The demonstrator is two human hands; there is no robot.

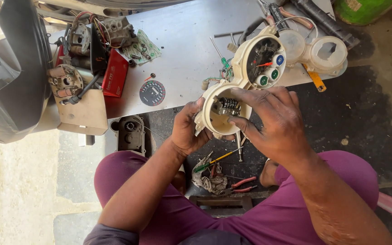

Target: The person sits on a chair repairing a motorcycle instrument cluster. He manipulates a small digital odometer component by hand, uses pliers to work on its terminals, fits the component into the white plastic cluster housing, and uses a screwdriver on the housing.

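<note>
The left hand [188, 129] grips the cream instrument cluster housing [246, 77] while the right hand [275, 122], fingers curled, seemingly pinches its odometer unit [227, 107], mid-removal or mid-fitting; the next move needs steady, careful fingertip work.

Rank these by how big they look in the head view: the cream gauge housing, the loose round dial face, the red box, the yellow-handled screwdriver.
1. cream gauge housing, by far the largest
2. red box
3. round dial face, slightly smaller than the box
4. yellow-handled screwdriver, thinnest, partly hidden by tools

The left hand and right hand hold the housing.
</note>
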